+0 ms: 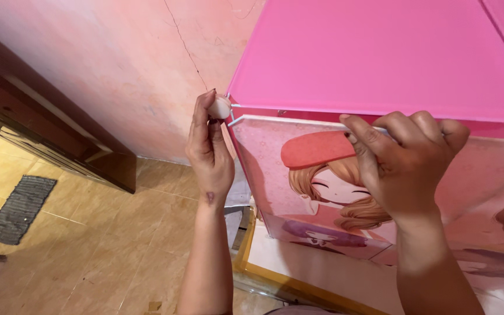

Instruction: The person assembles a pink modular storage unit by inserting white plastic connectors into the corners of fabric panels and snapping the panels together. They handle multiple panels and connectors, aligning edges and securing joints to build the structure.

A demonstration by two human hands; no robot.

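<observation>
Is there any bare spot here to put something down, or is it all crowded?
The pink top panel is bare behind the right hand. Tan floor tiles lie bare between the grey mat and the left hand's arm. It is crowded at the front corner, around the white connector and the picture panel.

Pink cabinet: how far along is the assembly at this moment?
Done: the top panel is in place on the cabinet. In hand: the left hand pinches the white corner connector, while the right hand grips the cartoon door panel by its top edge. Left: that door's corner sits outside the connector.
</observation>
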